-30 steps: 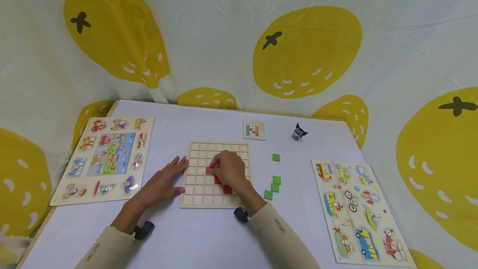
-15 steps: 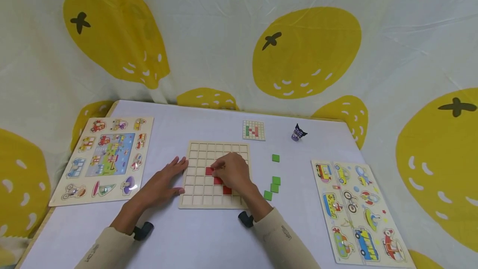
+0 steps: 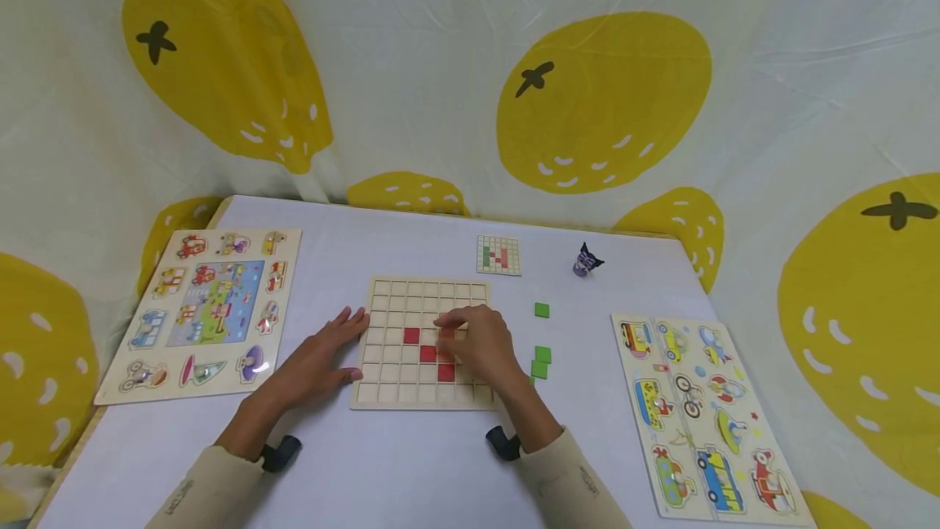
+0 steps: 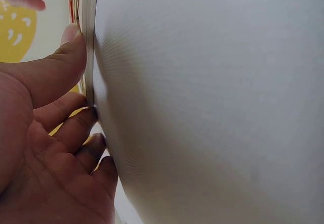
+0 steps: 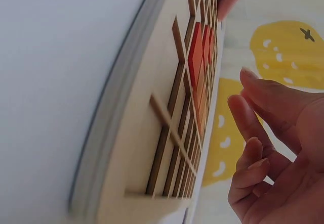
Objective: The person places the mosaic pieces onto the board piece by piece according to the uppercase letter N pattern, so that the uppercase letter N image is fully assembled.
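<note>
A square wooden grid board (image 3: 389, 393) lies on the table. Three red tiles (image 3: 411, 335) form a diagonal in its cells, and more reddish colour shows partly behind my right fingers. My left hand (image 3: 319, 364) rests flat beside the board, fingers spread, with the fingertips and thumb at its left edge. Over the right half of the board hovers my right hand (image 3: 481, 349). Its thumb and index finger are slightly apart in the head view, and I see nothing between them. In the right wrist view that hand (image 5: 276, 138) is raised off the grid, fingers loosely bent.
Several green tiles (image 3: 543, 354) lie right of the board, one mostly hidden by my right wrist. Behind it are a small pattern card (image 3: 499, 255) and a purple-black figurine (image 3: 587, 260). Picture puzzles lie at left (image 3: 220, 304) and right (image 3: 708, 415).
My right hand has drawn back to the right from the upper-left red tile, and its thumb and index finger have parted. That tile stays in its cell. My left hand has not moved.
</note>
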`<move>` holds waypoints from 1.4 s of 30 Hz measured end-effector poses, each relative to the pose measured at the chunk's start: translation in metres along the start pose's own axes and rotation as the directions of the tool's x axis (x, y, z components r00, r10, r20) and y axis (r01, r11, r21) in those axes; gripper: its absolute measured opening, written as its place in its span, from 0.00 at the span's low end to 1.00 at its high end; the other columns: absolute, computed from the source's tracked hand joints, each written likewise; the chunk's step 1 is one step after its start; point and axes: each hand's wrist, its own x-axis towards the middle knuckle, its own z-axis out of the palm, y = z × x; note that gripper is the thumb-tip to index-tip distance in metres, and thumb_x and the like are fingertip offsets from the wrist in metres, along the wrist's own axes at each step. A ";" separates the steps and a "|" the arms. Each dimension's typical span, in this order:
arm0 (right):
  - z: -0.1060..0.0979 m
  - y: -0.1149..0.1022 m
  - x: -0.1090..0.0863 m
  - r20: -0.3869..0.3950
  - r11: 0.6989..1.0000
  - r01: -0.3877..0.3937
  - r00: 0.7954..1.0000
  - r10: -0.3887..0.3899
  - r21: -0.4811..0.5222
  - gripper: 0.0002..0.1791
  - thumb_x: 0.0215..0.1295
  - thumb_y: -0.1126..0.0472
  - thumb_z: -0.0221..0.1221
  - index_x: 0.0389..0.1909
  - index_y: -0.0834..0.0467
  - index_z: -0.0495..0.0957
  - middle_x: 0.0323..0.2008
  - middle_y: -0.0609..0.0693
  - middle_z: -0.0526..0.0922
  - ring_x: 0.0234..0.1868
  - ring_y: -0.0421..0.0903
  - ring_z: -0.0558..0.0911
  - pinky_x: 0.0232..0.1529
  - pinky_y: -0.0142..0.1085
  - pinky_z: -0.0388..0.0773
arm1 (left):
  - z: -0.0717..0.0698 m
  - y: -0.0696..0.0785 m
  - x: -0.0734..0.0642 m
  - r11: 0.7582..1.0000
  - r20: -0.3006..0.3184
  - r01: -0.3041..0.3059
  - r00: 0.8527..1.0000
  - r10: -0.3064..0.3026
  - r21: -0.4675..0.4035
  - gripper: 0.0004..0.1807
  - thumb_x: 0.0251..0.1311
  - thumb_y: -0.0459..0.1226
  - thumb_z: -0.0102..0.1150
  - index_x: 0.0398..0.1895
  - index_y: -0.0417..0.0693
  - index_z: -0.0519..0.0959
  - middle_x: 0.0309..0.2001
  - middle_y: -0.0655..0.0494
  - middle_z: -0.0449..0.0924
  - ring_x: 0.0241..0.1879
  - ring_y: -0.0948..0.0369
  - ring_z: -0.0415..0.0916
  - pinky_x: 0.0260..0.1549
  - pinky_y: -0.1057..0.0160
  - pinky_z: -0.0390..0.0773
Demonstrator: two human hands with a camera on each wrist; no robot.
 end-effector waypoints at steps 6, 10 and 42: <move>-0.009 0.010 -0.009 -0.026 0.999 -0.001 1.000 0.000 -0.033 0.13 0.58 0.60 0.78 0.45 0.49 0.93 0.37 0.44 0.91 0.41 0.45 0.78 0.35 0.36 0.73 | 0.002 -0.002 0.000 1.000 -0.002 -0.004 1.000 0.004 0.002 0.51 0.57 0.36 0.78 0.83 0.44 0.62 0.84 0.44 0.58 0.84 0.38 0.50 0.75 0.27 0.60; -0.014 0.016 -0.015 -0.042 0.999 -0.026 0.999 0.025 -0.040 0.13 0.59 0.60 0.78 0.45 0.49 0.93 0.37 0.44 0.91 0.38 0.45 0.76 0.36 0.36 0.73 | 0.001 -0.002 0.000 1.000 -0.002 -0.004 1.000 0.004 0.006 0.51 0.57 0.36 0.78 0.83 0.44 0.62 0.84 0.44 0.58 0.84 0.38 0.50 0.75 0.28 0.60; -0.056 0.064 -0.060 -0.123 0.977 -0.195 0.975 0.183 -0.090 0.15 0.54 0.62 0.81 0.42 0.46 0.93 0.41 0.43 0.91 0.38 0.45 0.74 0.39 0.37 0.69 | 0.002 -0.003 0.000 1.000 0.029 0.014 0.999 -0.014 0.005 0.51 0.58 0.35 0.78 0.83 0.43 0.60 0.85 0.45 0.56 0.85 0.39 0.48 0.77 0.30 0.57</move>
